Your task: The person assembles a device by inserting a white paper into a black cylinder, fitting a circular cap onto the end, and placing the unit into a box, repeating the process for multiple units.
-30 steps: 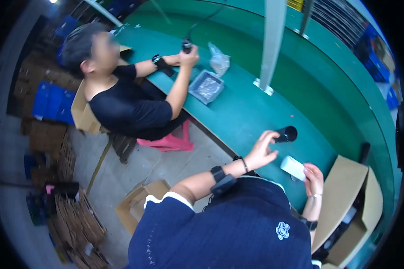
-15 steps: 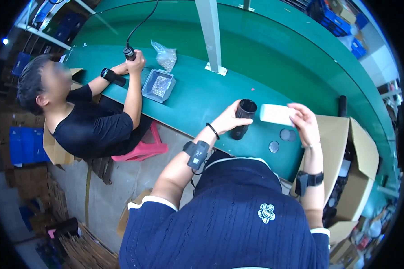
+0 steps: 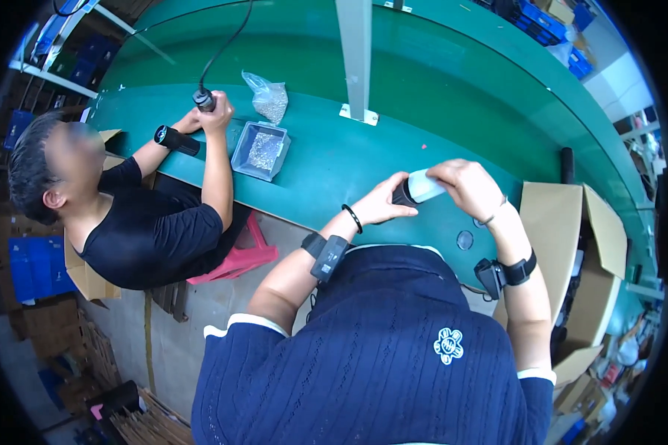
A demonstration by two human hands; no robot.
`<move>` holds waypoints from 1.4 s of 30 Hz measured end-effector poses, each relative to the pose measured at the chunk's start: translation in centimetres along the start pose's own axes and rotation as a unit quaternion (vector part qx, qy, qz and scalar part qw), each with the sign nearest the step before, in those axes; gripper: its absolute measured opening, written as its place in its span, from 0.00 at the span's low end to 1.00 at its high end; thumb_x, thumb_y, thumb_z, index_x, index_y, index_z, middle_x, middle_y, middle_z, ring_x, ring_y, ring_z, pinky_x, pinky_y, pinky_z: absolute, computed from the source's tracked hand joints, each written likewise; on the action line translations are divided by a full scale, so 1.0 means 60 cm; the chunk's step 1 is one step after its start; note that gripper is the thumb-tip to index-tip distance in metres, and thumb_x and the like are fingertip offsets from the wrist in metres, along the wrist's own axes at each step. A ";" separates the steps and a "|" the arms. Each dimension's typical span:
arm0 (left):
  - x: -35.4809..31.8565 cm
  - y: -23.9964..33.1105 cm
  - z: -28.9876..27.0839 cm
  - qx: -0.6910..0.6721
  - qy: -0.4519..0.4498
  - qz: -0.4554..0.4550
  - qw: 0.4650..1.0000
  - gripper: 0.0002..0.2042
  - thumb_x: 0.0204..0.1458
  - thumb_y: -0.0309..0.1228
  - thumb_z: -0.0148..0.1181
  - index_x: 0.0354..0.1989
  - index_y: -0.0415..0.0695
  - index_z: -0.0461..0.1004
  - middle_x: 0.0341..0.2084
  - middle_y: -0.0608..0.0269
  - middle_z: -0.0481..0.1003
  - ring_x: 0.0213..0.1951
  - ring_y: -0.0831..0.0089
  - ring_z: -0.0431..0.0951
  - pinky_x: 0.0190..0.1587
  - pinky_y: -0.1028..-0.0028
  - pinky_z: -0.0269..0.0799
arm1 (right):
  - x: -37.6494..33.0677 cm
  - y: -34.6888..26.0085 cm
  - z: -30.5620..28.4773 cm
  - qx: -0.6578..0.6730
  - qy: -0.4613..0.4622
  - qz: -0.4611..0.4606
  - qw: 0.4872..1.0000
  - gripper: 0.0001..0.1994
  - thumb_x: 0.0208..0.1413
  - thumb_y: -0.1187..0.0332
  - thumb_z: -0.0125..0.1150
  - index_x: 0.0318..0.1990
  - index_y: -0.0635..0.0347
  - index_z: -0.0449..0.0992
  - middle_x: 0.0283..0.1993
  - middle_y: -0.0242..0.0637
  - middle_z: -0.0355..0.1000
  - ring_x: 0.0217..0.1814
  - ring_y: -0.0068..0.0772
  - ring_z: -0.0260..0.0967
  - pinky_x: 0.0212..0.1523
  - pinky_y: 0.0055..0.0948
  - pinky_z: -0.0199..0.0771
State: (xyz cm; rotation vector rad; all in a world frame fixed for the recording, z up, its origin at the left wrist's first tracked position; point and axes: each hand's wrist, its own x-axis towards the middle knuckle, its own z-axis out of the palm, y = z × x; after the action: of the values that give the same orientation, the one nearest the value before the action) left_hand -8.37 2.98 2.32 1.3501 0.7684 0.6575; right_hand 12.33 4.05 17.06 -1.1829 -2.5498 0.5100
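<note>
Smooth white cylinder point(image 3: 426, 185) sits at the mouth of a round black tube point(image 3: 403, 195), which my left hand point(image 3: 379, 200) grips, apparently to steady it; my right hand point(image 3: 469, 185) grasps the cylinder's far end. A flat grey disc point(image 3: 465, 239) lies nearby; a brown cardboard box point(image 3: 551, 211) crowds my right forearm.

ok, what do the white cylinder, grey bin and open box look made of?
White cylinder: probably plastic, smooth, uniformly pale; coated metal possible.
Grey bin: likely moulded plastic, slight sheen, thin walls.
Open box: cardboard, matte brown, folded flaps.
</note>
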 end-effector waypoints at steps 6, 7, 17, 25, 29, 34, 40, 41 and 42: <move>0.007 -0.002 -0.001 -0.008 -0.020 0.066 0.998 0.36 0.40 0.32 0.73 0.57 0.39 0.59 0.49 0.57 0.68 0.52 0.69 0.67 0.57 0.69 0.62 | 0.011 -0.040 -0.013 -0.004 -0.045 -0.045 0.998 0.12 0.41 0.80 0.56 0.37 0.61 0.75 0.34 0.44 0.74 0.38 0.48 0.72 0.41 0.40 0.72; 0.002 0.005 0.000 -0.013 -0.012 0.054 0.998 0.36 0.38 0.32 0.73 0.56 0.39 0.60 0.48 0.55 0.69 0.52 0.67 0.68 0.56 0.68 0.63 | 0.014 -0.043 -0.016 0.001 -0.048 -0.056 0.997 0.12 0.41 0.80 0.56 0.37 0.61 0.75 0.34 0.44 0.74 0.38 0.48 0.72 0.41 0.40 0.72; 0.005 -0.019 -0.026 -0.061 0.017 0.063 0.996 0.38 0.37 0.32 0.74 0.58 0.39 0.59 0.49 0.57 0.68 0.53 0.70 0.67 0.57 0.70 0.63 | 0.062 -0.017 -0.005 -0.032 -0.094 -0.074 0.992 0.13 0.40 0.79 0.54 0.37 0.60 0.76 0.33 0.42 0.74 0.40 0.46 0.72 0.41 0.40 0.72; 0.007 -0.009 -0.024 -0.024 0.023 0.056 0.998 0.38 0.40 0.31 0.72 0.59 0.40 0.58 0.50 0.58 0.66 0.54 0.71 0.67 0.56 0.71 0.64 | 0.067 -0.026 0.065 0.016 -0.114 -0.089 0.989 0.17 0.41 0.82 0.53 0.42 0.61 0.73 0.34 0.44 0.72 0.41 0.47 0.71 0.42 0.39 0.72; -0.003 -0.022 -0.024 0.044 0.065 0.116 0.990 0.37 0.38 0.30 0.71 0.58 0.42 0.58 0.49 0.54 0.65 0.52 0.64 0.69 0.55 0.69 0.65 | 0.047 -0.019 0.061 0.037 -0.079 -0.028 0.996 0.24 0.37 0.79 0.64 0.47 0.58 0.71 0.46 0.44 0.68 0.51 0.48 0.65 0.51 0.40 0.67; -0.023 0.034 -0.021 0.116 0.136 0.171 0.969 0.29 0.38 0.28 0.71 0.51 0.42 0.65 0.51 0.52 0.63 0.51 0.56 0.69 0.52 0.66 0.69 | 0.017 0.018 0.108 0.042 -0.039 -0.053 0.997 0.17 0.34 0.75 0.70 0.37 0.57 0.76 0.54 0.43 0.62 0.58 0.49 0.58 0.57 0.40 0.63; -0.036 0.048 -0.032 0.288 0.057 0.211 0.932 0.13 0.41 0.29 0.70 0.28 0.42 0.69 0.49 0.51 0.64 0.47 0.53 0.71 0.44 0.63 0.73 | 0.013 0.022 0.115 0.101 -0.042 -0.006 0.994 0.16 0.35 0.77 0.69 0.36 0.57 0.76 0.55 0.43 0.61 0.59 0.49 0.58 0.58 0.41 0.63; -0.036 0.050 -0.032 0.287 0.054 0.209 0.933 0.13 0.41 0.29 0.70 0.28 0.42 0.69 0.49 0.51 0.64 0.47 0.53 0.71 0.44 0.63 0.73 | 0.012 0.024 0.118 0.114 -0.051 -0.010 0.992 0.16 0.35 0.78 0.69 0.36 0.56 0.76 0.55 0.43 0.61 0.60 0.49 0.57 0.58 0.40 0.62; -0.036 0.054 -0.034 0.298 0.055 0.202 0.931 0.13 0.40 0.30 0.70 0.29 0.42 0.69 0.48 0.51 0.65 0.47 0.53 0.72 0.44 0.63 0.73 | 0.014 0.025 0.118 0.116 -0.051 -0.008 0.992 0.16 0.35 0.78 0.69 0.36 0.56 0.76 0.55 0.43 0.61 0.60 0.49 0.57 0.58 0.40 0.62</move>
State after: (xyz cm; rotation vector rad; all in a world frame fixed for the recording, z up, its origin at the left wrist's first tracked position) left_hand -11.24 2.83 5.65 2.0796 0.8216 0.8662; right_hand 10.01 4.23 10.18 -1.0769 -2.4967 0.8572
